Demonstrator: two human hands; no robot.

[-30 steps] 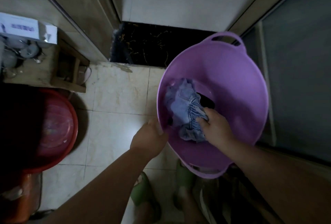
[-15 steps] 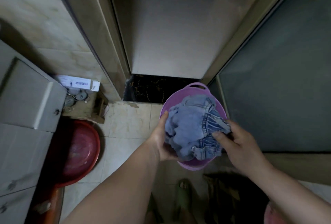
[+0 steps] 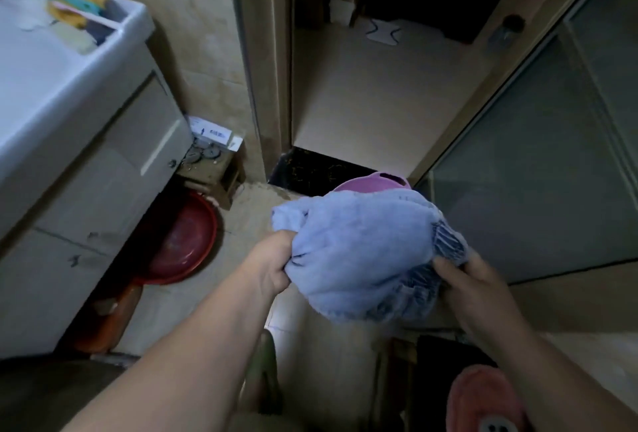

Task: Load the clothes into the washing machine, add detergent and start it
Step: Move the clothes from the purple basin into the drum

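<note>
A bundled light blue denim garment (image 3: 362, 252) hangs in the air in front of me, held by both hands. My left hand (image 3: 272, 264) grips its left edge with closed fingers. My right hand (image 3: 473, 288) clasps the gathered, elastic part on its right side. Behind the bundle only the far rim and handle of the purple laundry basin (image 3: 374, 181) show; the rest of it is hidden by the cloth. No washing machine or detergent can be made out in this view.
A white sink cabinet (image 3: 79, 155) fills the left side, with a red basin (image 3: 179, 242) on the floor below it and a small wooden stool (image 3: 214, 173) beside it. A doorway (image 3: 373, 93) opens ahead. A glass panel (image 3: 535, 190) stands at right. A pink slipper (image 3: 483, 400) lies at bottom right.
The denim garment has come up out of the purple basin, first gripped by my right hand alone, now by both. My view has lifted, bringing the sink cabinet and doorway into sight.
</note>
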